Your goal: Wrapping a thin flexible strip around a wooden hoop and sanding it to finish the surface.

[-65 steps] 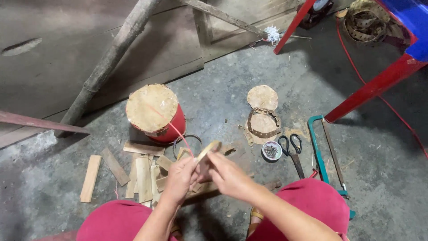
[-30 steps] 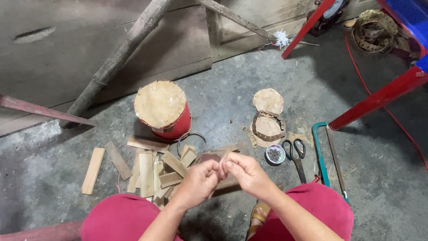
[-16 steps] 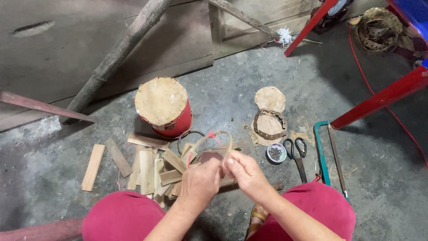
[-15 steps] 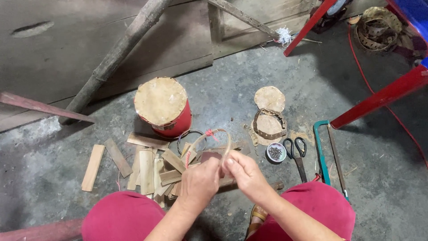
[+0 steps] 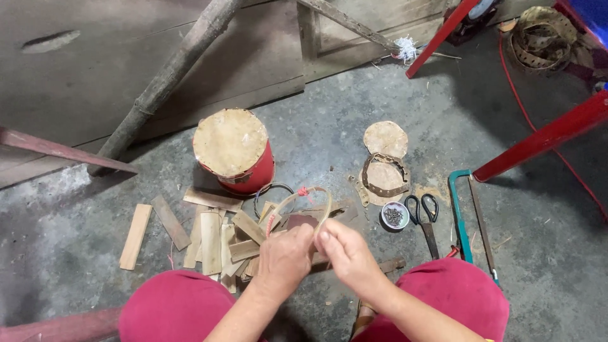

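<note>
A seated person in red trousers bends a thin bamboo strip [image 5: 308, 201] into a loop over a concrete floor [image 5: 95, 209], the left hand [image 5: 285, 258] and right hand [image 5: 345, 252] pressed close together, each pinching an end of the strip where the ends meet between the fingertips. The loop arches up and away from the hands, above a scatter of short wooden slats [image 5: 212, 237], roughly a dozen, some overlapping so that an exact count is not possible.

Just beyond the slats stands one red drum-shaped container [image 5: 235, 152] with a pale, worn top. To its right lie two round wooden discs [image 5: 386, 138], the nearer one partly covered by a ring of woven strip [image 5: 383, 174]. Beside them sit one small round tin of nails [image 5: 394, 216], one pair of black-handled scissors [image 5: 423, 212] and one green-framed hacksaw [image 5: 465, 215], whose lower end runs behind the person's right knee.

A rough pole [image 5: 171, 76] leans across the boards at the back, and red metal legs [image 5: 544, 136] cut in from the right. A coil of strip material [image 5: 544, 38] at the top right is cropped by the frame edge. What lies under the hands is hidden.
</note>
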